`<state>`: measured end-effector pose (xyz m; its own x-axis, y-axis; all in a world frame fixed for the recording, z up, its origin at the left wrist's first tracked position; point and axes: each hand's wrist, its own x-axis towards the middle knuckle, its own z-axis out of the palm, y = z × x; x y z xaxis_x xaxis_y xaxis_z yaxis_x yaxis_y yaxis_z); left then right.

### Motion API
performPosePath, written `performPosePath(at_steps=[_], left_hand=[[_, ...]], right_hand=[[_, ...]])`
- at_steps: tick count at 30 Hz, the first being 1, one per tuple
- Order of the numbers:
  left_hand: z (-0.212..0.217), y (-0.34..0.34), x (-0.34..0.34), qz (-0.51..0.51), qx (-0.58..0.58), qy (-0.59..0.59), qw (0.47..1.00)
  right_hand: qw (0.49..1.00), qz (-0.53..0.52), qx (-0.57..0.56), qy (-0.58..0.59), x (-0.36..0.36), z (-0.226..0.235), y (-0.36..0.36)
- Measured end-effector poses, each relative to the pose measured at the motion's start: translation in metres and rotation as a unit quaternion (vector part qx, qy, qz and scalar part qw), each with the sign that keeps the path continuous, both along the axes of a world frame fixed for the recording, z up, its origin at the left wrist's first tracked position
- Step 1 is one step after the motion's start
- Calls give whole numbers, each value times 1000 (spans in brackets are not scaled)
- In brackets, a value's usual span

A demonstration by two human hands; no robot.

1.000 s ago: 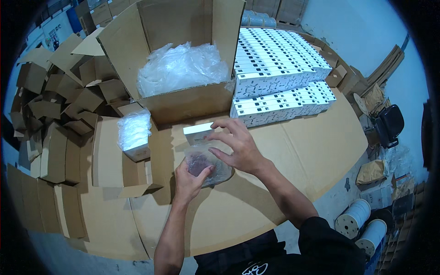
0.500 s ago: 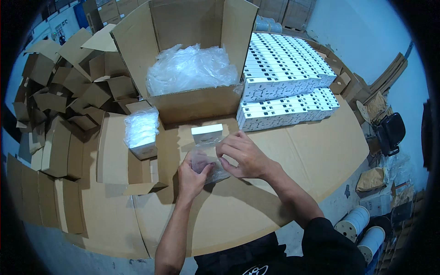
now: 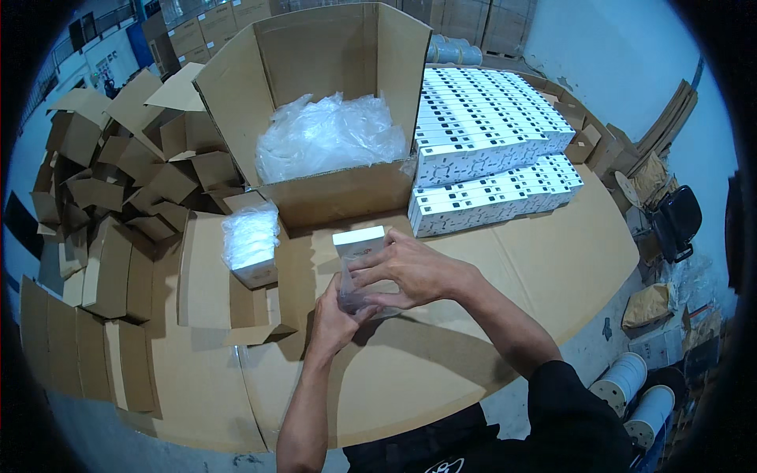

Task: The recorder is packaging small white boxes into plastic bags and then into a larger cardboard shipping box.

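Observation:
My left hand [image 3: 335, 319] is closed round a clear plastic bag [image 3: 349, 290], over the cardboard table cover. At the bag's other side is my right hand [image 3: 414, 272], its fingers bent and its thumb reaching toward my left hand. It appears to hold the bag's edge, though the fingertips are partly hidden. Just beyond the bag stands a small white box [image 3: 359, 239], its lower part covered by the bag and my fingers. To the left, an open carton [image 3: 272, 315] holds a row of white boxes wrapped in clear plastic [image 3: 251, 244].
A large open carton [image 3: 339, 197] full of clear plastic bags [image 3: 331, 138] stands ahead. Stacked white boxes [image 3: 493, 130] fill the far right of the table [image 3: 473, 331]. Many open cartons [image 3: 118, 260] crowd the left. Cable spools [image 3: 623, 382] stand on the floor at right.
My right hand has moved from pinching the bag's upper part to spreading its fingers beside the white box. The bag now reaches up against the box. The whole view has shifted slightly.

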<state>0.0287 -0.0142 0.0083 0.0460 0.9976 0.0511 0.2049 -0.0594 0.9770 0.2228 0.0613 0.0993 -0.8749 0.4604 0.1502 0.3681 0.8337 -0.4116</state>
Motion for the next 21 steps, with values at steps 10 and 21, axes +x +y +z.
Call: performPosePath(at_steps=[10,21], left_hand=[[-9,8,-8,-3,-29,-11,1000],[-15,9,-13,-28,-36,-49,998]], right_hand=[[847,-203,-181,456,8,-71,32],[853,-221,-225,417,1,-110,34]])
